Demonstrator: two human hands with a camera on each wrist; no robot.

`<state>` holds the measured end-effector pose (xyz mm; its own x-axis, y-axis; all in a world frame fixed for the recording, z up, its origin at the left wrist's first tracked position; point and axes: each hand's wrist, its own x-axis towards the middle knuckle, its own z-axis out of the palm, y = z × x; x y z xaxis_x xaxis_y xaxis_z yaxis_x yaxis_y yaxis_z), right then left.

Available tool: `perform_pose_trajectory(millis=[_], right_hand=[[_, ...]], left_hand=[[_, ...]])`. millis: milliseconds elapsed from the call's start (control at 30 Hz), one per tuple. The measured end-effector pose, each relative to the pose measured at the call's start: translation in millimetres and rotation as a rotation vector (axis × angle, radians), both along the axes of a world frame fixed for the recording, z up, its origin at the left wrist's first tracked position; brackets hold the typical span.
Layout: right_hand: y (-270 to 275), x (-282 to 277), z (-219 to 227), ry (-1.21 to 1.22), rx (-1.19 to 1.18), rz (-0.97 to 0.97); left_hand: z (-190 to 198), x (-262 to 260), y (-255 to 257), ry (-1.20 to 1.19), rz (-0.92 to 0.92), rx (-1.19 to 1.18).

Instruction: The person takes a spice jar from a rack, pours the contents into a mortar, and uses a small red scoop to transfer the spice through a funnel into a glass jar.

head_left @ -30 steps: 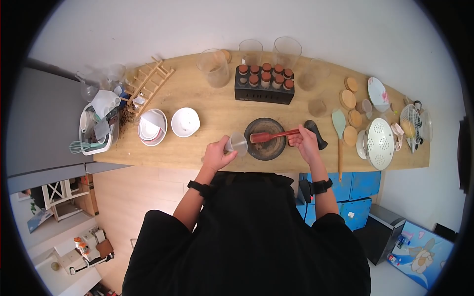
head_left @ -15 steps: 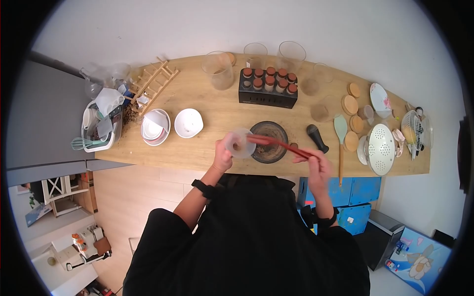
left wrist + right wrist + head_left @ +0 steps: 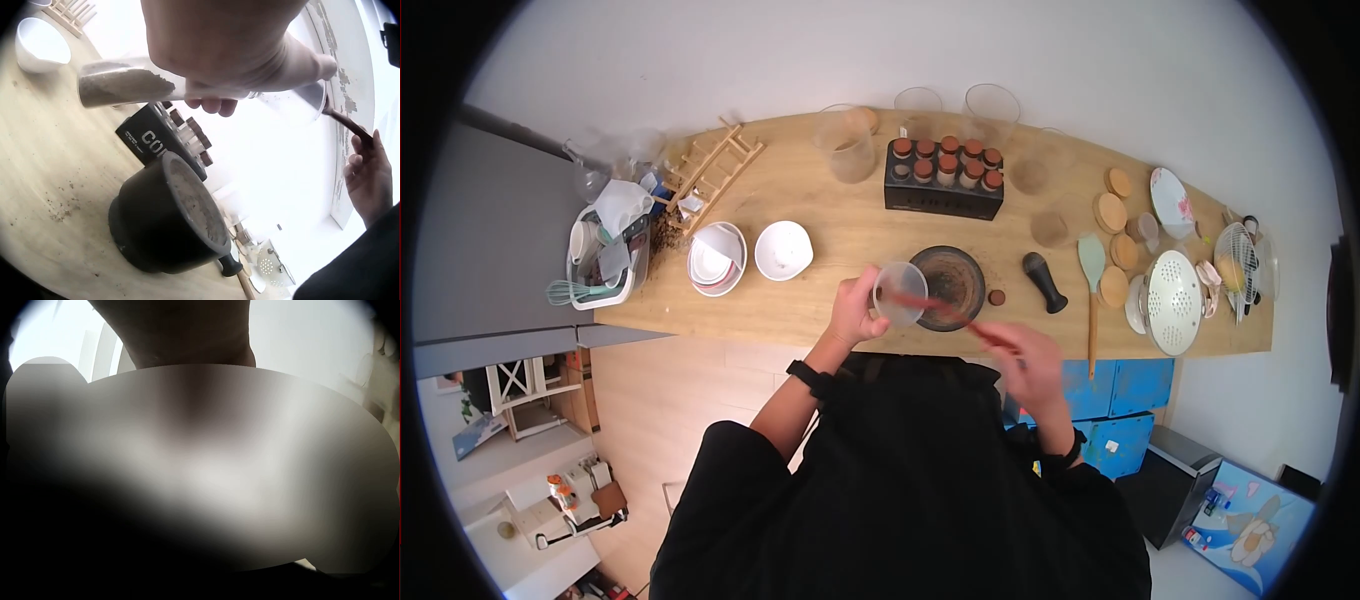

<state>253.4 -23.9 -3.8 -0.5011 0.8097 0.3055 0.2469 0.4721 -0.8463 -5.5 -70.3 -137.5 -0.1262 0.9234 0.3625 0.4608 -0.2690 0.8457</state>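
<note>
My left hand (image 3: 858,308) grips a clear tube (image 3: 119,86) with brown powder in its closed end. From the tube's mouth a clear funnel (image 3: 290,103) opens out; in the head view the funnel (image 3: 892,308) sits left of the dark mortar (image 3: 975,315). My right hand (image 3: 1032,372) pinches the handle of a long red-brown scoop (image 3: 990,335), blurred, its far end at the funnel's mouth. Brown powder coats the inside of the mortar. A small brown stopper (image 3: 997,297) and a black pestle (image 3: 1045,283) lie right of it. The right wrist view is mostly blurred out.
A black rack (image 3: 943,198) of stoppered tubes stands behind the mortar. White bowls (image 3: 783,251) are at left, near a wooden drying rack (image 3: 715,165). At right lie a green spatula (image 3: 1091,262), wooden lids (image 3: 1110,212) and a white colander (image 3: 1173,303). Powder is scattered (image 3: 62,203) beside the mortar.
The scoop has left the mortar and come over the funnel, with my right hand moving toward the body. My left hand has turned the funnel's mouth upward.
</note>
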Motion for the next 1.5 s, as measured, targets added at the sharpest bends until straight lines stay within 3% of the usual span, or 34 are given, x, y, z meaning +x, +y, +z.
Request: perform_pose_trajectory(millis=[67,200,300,400,467,500,567,667,767,1000,1067,1200,1267,1400,1500], right_hand=[[1,-6,-4,-0.089,0.053,0.156],[7,-7,-5,-0.026,-0.005,0.088],[7,-4,-9,-0.026,-0.062,0.120],[6,2,-11,0.085,-0.227,0.016],[13,8,-27,0.175,-0.171,-0.168],[18,9,-34,0.176,-0.172,-0.167],[27,12,-50,-0.159,-0.104,-0.179],[24,6,-91,-0.253,0.075,-0.107],[18,2,-94,-0.320,0.166,0.059],[22,-5,-93,-0.294,0.183,0.030],[23,-4,-94,-0.372,0.157,0.162],[27,-8,-96,-0.281,0.188,0.066],[29,-10,-90,-0.388,0.261,0.129],[35,-9,-91,-0.360,0.285,0.147],[40,-10,-85,-0.431,0.385,0.040]], left_hand=[[4,2,1,-0.003,-0.005,-0.047],[10,7,0,-0.120,0.014,-0.159],[12,8,-3,-0.140,0.000,-0.129],[4,1,-7,-0.201,-0.017,-0.119],[-2,-2,-8,-0.185,0.008,-0.139],[-4,-3,-8,-0.170,0.033,-0.159],[-6,-4,-12,-0.149,0.053,-0.176],[-13,-6,-15,-0.107,0.061,-0.215],[-19,-6,-20,-0.087,0.050,-0.249],[-26,-7,-24,-0.072,0.048,-0.267],[-23,-6,-21,-0.093,0.049,-0.228],[-31,-7,-23,-0.106,0.055,-0.202],[-30,-5,-24,-0.107,0.056,-0.203],[-31,-8,-24,-0.109,0.057,-0.204],[-30,-9,-26,-0.111,0.052,-0.220]])
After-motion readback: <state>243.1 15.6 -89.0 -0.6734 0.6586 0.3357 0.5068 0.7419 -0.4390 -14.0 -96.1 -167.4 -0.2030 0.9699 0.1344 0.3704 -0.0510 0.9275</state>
